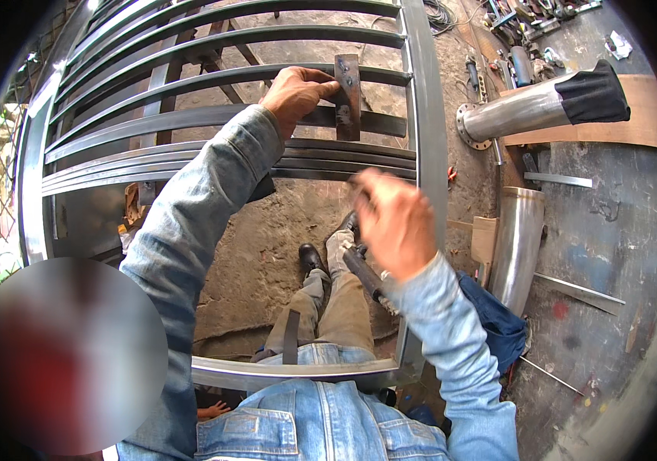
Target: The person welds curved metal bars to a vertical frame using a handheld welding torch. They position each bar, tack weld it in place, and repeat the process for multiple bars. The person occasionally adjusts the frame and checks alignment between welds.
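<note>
My left hand (pixel 296 94) holds a small rusty flat steel plate (pixel 348 96) upright against the horizontal bars of a grey steel grille frame (pixel 424 146). My right hand (pixel 392 223), blurred by motion, grips the dark handle of a tool (pixel 365 275), probably a hammer; its head is hidden behind my hand. The right hand is below the plate, near the frame's right upright. Both arms wear blue denim sleeves. My legs and black shoes (pixel 311 257) show through the frame on the dirt floor.
Two shiny metal pipes lie to the right, one with a flange and black cap (pixel 536 107), another (pixel 517 242) beside a wooden board (pixel 643 115). Flat steel strips (pixel 578 292), a thin rod and scattered tools (pixel 513 46) lie on the concrete. A blue cloth (pixel 497 323) sits near my right elbow.
</note>
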`<state>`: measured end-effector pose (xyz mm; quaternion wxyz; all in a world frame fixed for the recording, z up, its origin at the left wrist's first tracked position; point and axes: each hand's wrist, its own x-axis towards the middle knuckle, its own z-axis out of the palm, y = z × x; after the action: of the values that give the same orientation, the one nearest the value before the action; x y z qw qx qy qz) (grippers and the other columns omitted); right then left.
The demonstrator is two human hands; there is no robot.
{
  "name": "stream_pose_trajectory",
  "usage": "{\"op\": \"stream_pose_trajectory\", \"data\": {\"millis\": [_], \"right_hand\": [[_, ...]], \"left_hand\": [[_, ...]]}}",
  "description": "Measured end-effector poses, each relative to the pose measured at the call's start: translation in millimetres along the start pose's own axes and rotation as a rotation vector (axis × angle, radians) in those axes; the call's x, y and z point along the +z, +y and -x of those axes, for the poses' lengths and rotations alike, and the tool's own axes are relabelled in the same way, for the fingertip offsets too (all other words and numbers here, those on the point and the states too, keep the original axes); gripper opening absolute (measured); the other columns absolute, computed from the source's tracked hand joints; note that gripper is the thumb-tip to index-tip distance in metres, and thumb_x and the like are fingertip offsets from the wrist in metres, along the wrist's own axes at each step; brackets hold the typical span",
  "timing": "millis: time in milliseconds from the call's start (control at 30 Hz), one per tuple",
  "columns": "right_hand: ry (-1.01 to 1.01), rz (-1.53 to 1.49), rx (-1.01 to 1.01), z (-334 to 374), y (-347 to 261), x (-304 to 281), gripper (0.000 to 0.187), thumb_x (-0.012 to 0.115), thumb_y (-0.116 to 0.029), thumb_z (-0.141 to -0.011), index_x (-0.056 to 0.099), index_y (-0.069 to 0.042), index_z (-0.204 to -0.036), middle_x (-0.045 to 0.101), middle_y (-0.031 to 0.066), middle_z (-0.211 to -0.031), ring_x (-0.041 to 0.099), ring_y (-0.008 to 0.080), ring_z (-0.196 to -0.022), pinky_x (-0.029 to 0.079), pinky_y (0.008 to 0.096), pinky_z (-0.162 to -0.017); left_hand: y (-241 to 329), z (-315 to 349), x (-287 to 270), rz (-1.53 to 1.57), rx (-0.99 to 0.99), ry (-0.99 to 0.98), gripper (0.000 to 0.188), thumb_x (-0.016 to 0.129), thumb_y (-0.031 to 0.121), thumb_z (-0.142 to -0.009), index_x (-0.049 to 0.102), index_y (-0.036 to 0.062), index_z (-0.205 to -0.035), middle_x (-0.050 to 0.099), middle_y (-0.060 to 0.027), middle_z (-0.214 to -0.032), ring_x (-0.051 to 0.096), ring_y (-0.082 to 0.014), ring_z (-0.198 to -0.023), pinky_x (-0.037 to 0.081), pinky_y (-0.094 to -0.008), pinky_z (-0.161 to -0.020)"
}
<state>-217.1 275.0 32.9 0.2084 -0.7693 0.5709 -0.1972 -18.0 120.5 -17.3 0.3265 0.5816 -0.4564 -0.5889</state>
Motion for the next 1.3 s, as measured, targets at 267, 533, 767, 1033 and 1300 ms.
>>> {"op": "stream_pose_trajectory", "data": {"millis": [267, 533, 767, 1033, 1300], "right_hand": [[0.185, 0.011, 0.405, -74, -4, 1, 0.046, 0.059, -0.049, -0.099, 0.077, -0.007, -0.104, 0.075, 0.0189, -0.098, 0.071, 0.0389, -0.098, 0.054, 0.0477, -0.085], [0.177, -0.373, 0.477, -80, 8, 17, 0.028, 0.073, -0.029, -0.092, 0.079, -0.002, -0.096, 0.077, 0.0181, -0.088, 0.075, 0.0337, -0.084, 0.059, 0.0428, -0.08], [0.239, -0.708, 0.538, -76, 24, 21, 0.02, 0.077, -0.016, -0.09, 0.078, 0.004, -0.09, 0.076, 0.0126, -0.078, 0.072, 0.0183, -0.069, 0.057, 0.0326, -0.066], [0.367, -1.11, 0.633, -67, 28, 19, 0.016, 0.072, -0.011, -0.096, 0.073, 0.004, -0.092, 0.067, 0.0039, -0.07, 0.06, 0.0078, -0.052, 0.044, 0.0232, -0.042], [0.429, -1.176, 0.723, -66, 17, 25, 0.017, 0.068, -0.011, -0.099, 0.07, 0.006, -0.097, 0.068, 0.0062, -0.073, 0.063, 0.0101, -0.051, 0.046, 0.0231, -0.04]], "left_hand": [[12, 5, 1, 0.04, 0.024, 0.052, 0.033, 0.071, 0.023, -0.098, 0.072, -0.0032, -0.118, 0.075, -0.0114, -0.106, 0.067, -0.0163, -0.093, 0.054, -0.0327, -0.087], [19, 7, 9, 0.101, -0.007, 0.055, 0.034, 0.072, 0.023, -0.098, 0.072, -0.0037, -0.12, 0.074, -0.0147, -0.113, 0.067, -0.0194, -0.103, 0.052, -0.0358, -0.095], [15, 5, 3, -0.073, 0.149, -0.035, 0.039, 0.065, 0.032, -0.102, 0.07, -0.0005, -0.123, 0.073, -0.0156, -0.118, 0.068, -0.0255, -0.109, 0.05, -0.0395, -0.098], [5, 14, -37, -1.051, 0.375, -0.234, 0.035, 0.073, 0.036, -0.093, 0.073, 0.0022, -0.104, 0.073, -0.0175, -0.098, 0.072, -0.0328, -0.088, 0.055, -0.0431, -0.075], [-8, 36, -34, -1.059, 0.867, -0.054, 0.025, 0.083, 0.022, -0.079, 0.074, 0.0053, -0.095, 0.07, -0.0107, -0.087, 0.07, -0.0304, -0.074, 0.057, -0.0404, -0.065]]}}
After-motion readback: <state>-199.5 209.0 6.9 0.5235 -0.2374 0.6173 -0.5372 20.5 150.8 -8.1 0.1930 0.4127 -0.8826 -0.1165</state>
